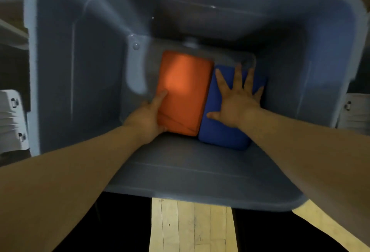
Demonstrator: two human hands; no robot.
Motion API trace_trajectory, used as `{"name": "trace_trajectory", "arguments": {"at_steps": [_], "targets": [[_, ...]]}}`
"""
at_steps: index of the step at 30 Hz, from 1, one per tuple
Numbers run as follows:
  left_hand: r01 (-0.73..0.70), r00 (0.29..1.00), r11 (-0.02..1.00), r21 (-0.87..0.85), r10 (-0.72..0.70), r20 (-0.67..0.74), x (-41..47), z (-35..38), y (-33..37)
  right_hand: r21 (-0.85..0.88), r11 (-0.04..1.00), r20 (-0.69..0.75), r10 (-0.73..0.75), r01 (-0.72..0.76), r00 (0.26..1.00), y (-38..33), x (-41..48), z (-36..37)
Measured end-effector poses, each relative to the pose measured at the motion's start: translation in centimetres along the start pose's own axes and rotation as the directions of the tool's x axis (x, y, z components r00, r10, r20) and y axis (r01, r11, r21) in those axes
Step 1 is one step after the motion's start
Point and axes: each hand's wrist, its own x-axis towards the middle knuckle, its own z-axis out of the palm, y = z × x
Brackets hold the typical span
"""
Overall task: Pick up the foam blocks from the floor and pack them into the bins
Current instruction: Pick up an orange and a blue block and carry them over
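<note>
The bin (80, 71) is deep, and 2 foam blocks lie flat on its bottom, side by side and touching: the orange block (186, 83) on the left, the blue block (222, 133) on the right. The right hand (238, 103) is spread wide and presses flat on the blue block. The left hand (146, 117) grips the near left edge of the orange block, 1 finger lying on top.

I think the risk is small. If the left hand pulls back carelessly, the orange block could tilt or ride onto the blue one and waste space.

The bin stands on a pale wood floor (190, 227). The room is dim. White containers (12, 119) stand at the left.
</note>
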Motion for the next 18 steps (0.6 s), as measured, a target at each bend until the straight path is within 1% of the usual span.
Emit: {"name": "trace_trajectory", "arguments": {"at_steps": [2, 4, 7, 10, 13, 15, 18], "targets": [[-0.026, 0.998, 1.0, 0.011, 0.025, 0.055, -0.2, 0.3, -0.4, 0.061, 0.997, 0.113, 0.029, -0.036, 0.993, 0.6, 0.6, 0.7], [-0.035, 0.997, 0.999, -0.003, 0.035, 0.069, 0.1, 0.3, -0.7, 0.074, 0.996, 0.14, 0.041, -0.052, 0.989, 0.8, 1.3, 1.1], [-0.027, 0.997, 1.0, -0.004, 0.028, 0.071, 0.4, 0.1, -1.1, 0.079, 0.996, 0.116, 0.024, -0.033, 0.993, 0.3, 1.7, 1.0], [0.004, 0.99, 1.0, -0.021, -0.001, 0.141, -0.1, -0.2, -0.1, 0.089, 0.996, 0.064, 0.0, -0.006, 0.998, 0.5, -0.2, 0.5], [0.035, 0.988, 0.999, -0.029, -0.031, 0.15, -3.5, -1.1, 1.6, 0.098, 0.995, 0.074, 0.004, -0.011, 0.997, -0.2, -5.3, 0.3], [0.052, 0.989, 0.998, -0.03, -0.047, 0.142, -7.6, -2.7, 2.3, 0.111, 0.994, 0.133, 0.0, -0.015, 0.991, -1.3, -10.3, -0.8], [0.043, 0.991, 0.999, -0.006, -0.042, 0.129, -15.3, -7.3, 3.7, 0.145, 0.988, 0.198, 0.014, -0.043, 0.98, -2.7, -18.6, -5.3]]}}
